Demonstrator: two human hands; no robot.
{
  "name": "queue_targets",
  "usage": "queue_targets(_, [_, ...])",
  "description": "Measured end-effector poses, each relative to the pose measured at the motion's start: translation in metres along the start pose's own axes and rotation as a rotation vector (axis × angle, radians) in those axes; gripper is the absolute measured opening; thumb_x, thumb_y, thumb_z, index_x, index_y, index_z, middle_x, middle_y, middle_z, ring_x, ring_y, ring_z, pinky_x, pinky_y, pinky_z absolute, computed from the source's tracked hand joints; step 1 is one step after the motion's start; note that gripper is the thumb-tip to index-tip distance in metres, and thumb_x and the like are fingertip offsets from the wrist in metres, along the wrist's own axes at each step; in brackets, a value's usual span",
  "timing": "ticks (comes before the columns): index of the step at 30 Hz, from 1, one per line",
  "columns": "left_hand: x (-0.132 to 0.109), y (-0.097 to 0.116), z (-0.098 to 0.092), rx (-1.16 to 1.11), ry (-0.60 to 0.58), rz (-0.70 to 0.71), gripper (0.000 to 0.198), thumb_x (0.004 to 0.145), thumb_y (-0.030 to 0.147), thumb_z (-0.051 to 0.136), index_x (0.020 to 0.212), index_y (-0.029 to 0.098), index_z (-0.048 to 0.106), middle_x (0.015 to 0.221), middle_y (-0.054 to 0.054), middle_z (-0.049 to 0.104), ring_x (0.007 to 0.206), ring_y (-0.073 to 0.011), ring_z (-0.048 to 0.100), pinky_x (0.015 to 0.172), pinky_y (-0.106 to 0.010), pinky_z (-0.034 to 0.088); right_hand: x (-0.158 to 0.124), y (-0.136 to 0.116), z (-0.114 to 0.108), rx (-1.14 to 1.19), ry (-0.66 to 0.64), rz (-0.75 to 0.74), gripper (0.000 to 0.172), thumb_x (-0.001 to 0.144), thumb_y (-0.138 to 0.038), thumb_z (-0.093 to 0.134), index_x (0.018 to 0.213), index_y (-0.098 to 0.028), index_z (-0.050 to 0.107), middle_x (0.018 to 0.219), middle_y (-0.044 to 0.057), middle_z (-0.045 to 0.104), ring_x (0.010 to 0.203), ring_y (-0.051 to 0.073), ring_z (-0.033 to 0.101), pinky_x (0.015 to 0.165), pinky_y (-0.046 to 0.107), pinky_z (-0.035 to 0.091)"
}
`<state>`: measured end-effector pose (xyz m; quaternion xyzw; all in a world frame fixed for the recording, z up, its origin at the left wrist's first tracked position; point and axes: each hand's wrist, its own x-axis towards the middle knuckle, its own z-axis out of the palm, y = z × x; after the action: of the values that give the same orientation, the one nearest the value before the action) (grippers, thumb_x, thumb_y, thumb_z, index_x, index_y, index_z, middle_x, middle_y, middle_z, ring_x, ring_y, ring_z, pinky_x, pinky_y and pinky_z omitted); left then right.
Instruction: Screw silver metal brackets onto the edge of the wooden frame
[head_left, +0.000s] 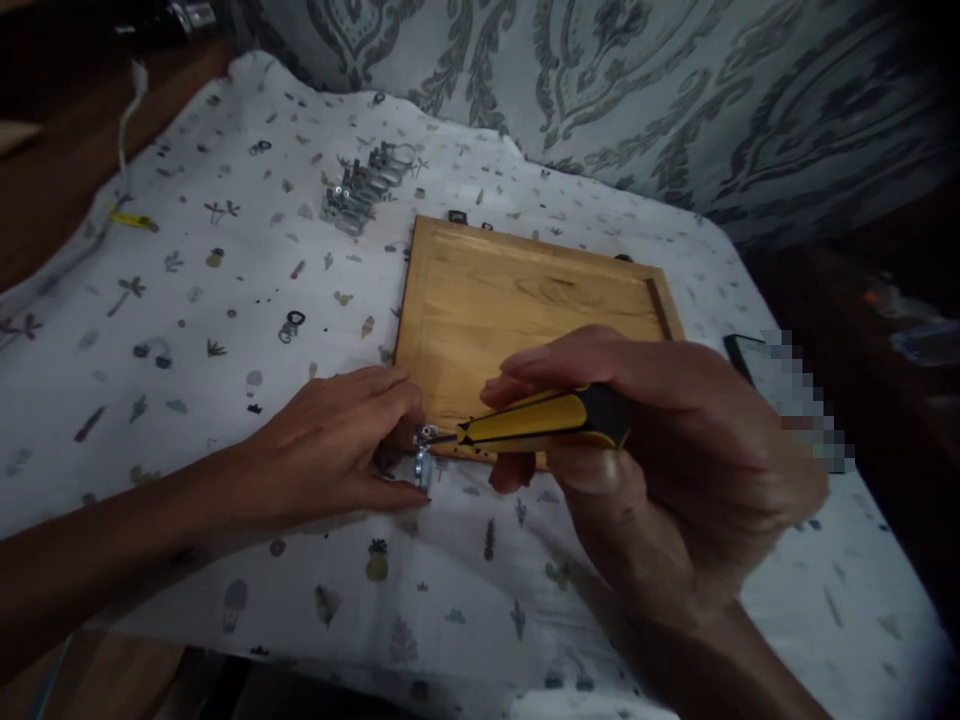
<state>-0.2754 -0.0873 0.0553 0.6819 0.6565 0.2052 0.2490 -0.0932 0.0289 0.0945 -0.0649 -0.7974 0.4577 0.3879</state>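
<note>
A wooden panel (pixel 525 300) with a raised frame lies flat on a patterned white cloth (pixel 187 330). My right hand (pixel 660 460) is closed round a yellow and black screwdriver (pixel 547 418), whose tip meets a small metal hinge (pixel 424 455) at the panel's near left corner. My left hand (pixel 337 445) pinches that hinge between thumb and fingers and steadies it against the panel's edge.
A heap of several metal hinges (pixel 364 185) lies on the cloth beyond the panel's far left corner. A dark phone (pixel 742 355) sits right of the panel. A white cable (pixel 127 120) trails at the far left. A patterned curtain (pixel 675 90) hangs behind.
</note>
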Motion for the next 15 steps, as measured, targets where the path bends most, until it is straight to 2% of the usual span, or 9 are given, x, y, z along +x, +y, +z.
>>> queue_targets(6, [-0.001, 0.0, 0.001, -0.026, -0.002, -0.005, 0.027, 0.085, 0.044, 0.067, 0.093, 0.021, 0.056, 0.098, -0.002, 0.064, 0.086, -0.0203, 0.06, 0.067, -0.031, 0.044, 0.0, 0.002, 0.003, -0.029, 0.056, -0.036, 0.02, 0.093, -0.028, 0.072, 0.112, -0.022, 0.073, 0.095, 0.001, 0.077, 0.065, 0.013, 0.07, 0.053, 0.026, 0.058])
queue_targets(10, [0.002, 0.004, -0.002, -0.016, -0.049, -0.03, 0.029, 0.082, 0.042, 0.072, 0.09, 0.021, 0.054, 0.098, -0.002, 0.064, 0.089, -0.0211, 0.06, 0.071, -0.032, 0.045, -0.002, 0.001, 0.004, -0.063, 0.079, -0.027, 0.017, 0.095, -0.023, 0.068, 0.111, -0.022, 0.073, 0.097, 0.001, 0.078, 0.072, 0.014, 0.074, 0.053, 0.025, 0.06])
queue_targets(13, [0.003, 0.007, -0.004, -0.01, -0.055, -0.055, 0.031, 0.079, 0.04, 0.075, 0.088, 0.022, 0.052, 0.093, 0.0, 0.062, 0.087, -0.0201, 0.059, 0.067, -0.029, 0.042, -0.002, 0.0, -0.007, -0.042, 0.143, 0.042, 0.015, 0.091, -0.029, 0.072, 0.105, -0.024, 0.073, 0.095, 0.003, 0.078, 0.077, 0.02, 0.076, 0.054, 0.03, 0.063])
queue_targets(15, [0.003, 0.007, -0.005, -0.001, -0.056, -0.072, 0.032, 0.077, 0.04, 0.076, 0.088, 0.022, 0.052, 0.092, 0.0, 0.061, 0.085, -0.0197, 0.058, 0.065, -0.028, 0.041, 0.0, -0.002, -0.019, 0.004, 0.137, 0.117, 0.018, 0.087, -0.036, 0.076, 0.102, -0.025, 0.072, 0.095, 0.004, 0.079, 0.076, 0.023, 0.076, 0.053, 0.033, 0.063])
